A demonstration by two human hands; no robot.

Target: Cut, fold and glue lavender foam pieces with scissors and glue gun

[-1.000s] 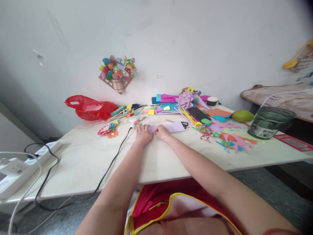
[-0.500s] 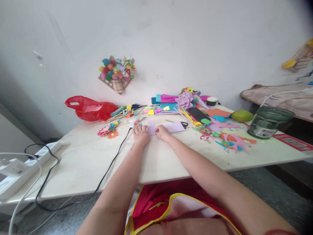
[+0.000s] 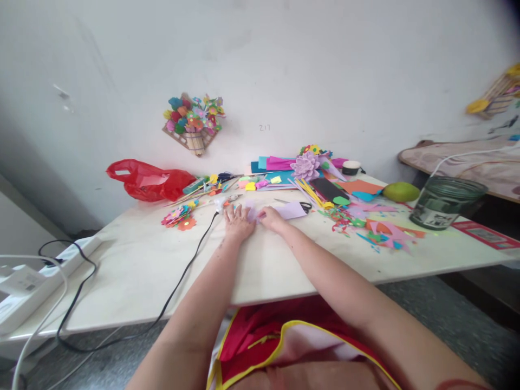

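Note:
A light purple strip of craft sheet [image 3: 294, 210] lies flat on the table, its left part mostly covered by my hands. My left hand [image 3: 239, 222] rests palm down on its left end with the fingers spread. Close beside it, my right hand [image 3: 271, 220] is closed, its fingertips pinched at the strip's near edge. Black-handled scissors [image 3: 306, 207] lie by the strip's right end, partly hidden under it. Just behind my left hand is a small white tool [image 3: 220, 203] with a black cord, its kind unclear.
Foam flowers [image 3: 179, 216] and a red plastic bag [image 3: 152, 181] are at left. Colourful scraps [image 3: 345, 219], a phone [image 3: 329, 190], a green fruit [image 3: 401, 192] and a glass jar [image 3: 444, 203] stand or lie at right. A black cord [image 3: 190, 260] crosses the table to a power strip [image 3: 77, 254].
My left hand has slid right along the strip, nearer my right hand, and covers more of it. My right hand stays nearly in place, still pinched at the edge.

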